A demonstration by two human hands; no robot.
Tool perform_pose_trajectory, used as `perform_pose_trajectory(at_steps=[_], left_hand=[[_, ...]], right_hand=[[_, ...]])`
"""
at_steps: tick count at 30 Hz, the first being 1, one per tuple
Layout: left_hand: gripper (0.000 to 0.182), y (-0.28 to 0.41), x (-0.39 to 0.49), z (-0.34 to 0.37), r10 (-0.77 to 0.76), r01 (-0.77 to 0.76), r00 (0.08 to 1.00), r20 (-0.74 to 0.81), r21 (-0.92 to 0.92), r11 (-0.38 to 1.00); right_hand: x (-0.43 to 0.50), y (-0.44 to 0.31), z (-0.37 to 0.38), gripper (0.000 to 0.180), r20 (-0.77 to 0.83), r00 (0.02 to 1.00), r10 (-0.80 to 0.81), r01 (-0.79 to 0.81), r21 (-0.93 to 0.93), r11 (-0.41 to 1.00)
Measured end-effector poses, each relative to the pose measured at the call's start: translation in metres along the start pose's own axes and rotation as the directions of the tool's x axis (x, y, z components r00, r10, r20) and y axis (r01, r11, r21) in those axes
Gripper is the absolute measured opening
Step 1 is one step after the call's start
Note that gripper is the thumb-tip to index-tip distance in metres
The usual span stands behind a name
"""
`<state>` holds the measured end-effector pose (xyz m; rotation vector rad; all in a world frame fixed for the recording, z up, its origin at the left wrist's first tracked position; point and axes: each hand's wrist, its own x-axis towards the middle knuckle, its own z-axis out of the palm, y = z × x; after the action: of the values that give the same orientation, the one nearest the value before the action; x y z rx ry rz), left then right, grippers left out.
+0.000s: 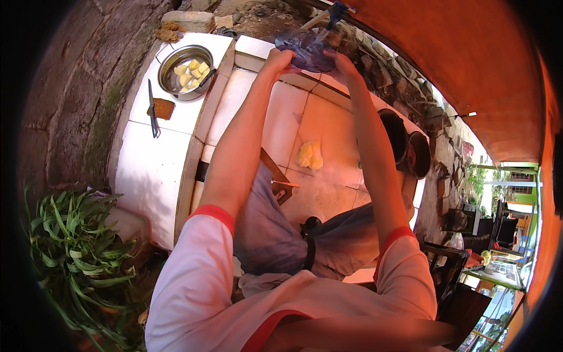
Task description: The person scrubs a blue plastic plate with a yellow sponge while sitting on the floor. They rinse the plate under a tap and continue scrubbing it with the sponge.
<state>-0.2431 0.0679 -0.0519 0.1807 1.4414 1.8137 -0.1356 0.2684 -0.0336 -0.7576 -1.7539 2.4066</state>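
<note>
Both arms stretch forward to a dark, translucent glass plate (305,57). My left hand (279,60) grips its left edge, and my right hand (342,66) grips the right edge. Just beyond it a tap with a blue handle (337,14) sticks out, and water runs onto the plate's wet surface. Below the hands lies the tiled basin floor (327,119), with a crumpled pale yellow piece (309,155) on it, perhaps a sponge or mesh scrubber.
On the white tiled ledge (151,176) at left stand a metal pot (165,75) with pale yellow chunks and a black-handled knife (152,116) across a brown block (165,108). Dark pans (418,154) rest on the right ledge. Leafy greens (83,246) lie lower left.
</note>
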Motion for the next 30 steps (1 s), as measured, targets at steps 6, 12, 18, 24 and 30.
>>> perform_pose_trajectory(at_steps=[6, 12, 18, 24, 30], left_hand=[[0.038, 0.01, -0.017, 0.023, 0.025, -0.015, 0.993, 0.113, -0.092, 0.996], [0.031, 0.004, -0.001, 0.011, 0.195, -0.186, 0.977, -0.09, 0.105, 0.977], [0.031, 0.002, -0.008, 0.029, 0.323, -0.298, 0.941, -0.098, 0.208, 0.932], [0.035, -0.018, 0.026, 0.017, 0.403, -0.37, 0.914, 0.042, 0.493, 0.787], [0.032, -0.032, 0.009, 0.044, 0.06, -0.109, 0.992, 0.114, 0.494, 0.862]], right_hand=[[-0.016, 0.02, -0.024, 0.029, -0.165, 0.97, -0.181, 0.199, 0.105, 0.974], [-0.032, 0.016, -0.04, 0.03, -0.293, 0.93, -0.223, 0.26, 0.095, 0.961], [-0.053, -0.006, -0.079, 0.03, -0.412, 0.873, -0.262, 0.287, -0.002, 0.958], [-0.067, -0.073, -0.07, 0.02, -0.431, 0.849, -0.305, 0.374, 0.082, 0.924], [-0.09, -0.128, -0.079, 0.03, -0.442, 0.765, -0.469, 0.507, -0.037, 0.861]])
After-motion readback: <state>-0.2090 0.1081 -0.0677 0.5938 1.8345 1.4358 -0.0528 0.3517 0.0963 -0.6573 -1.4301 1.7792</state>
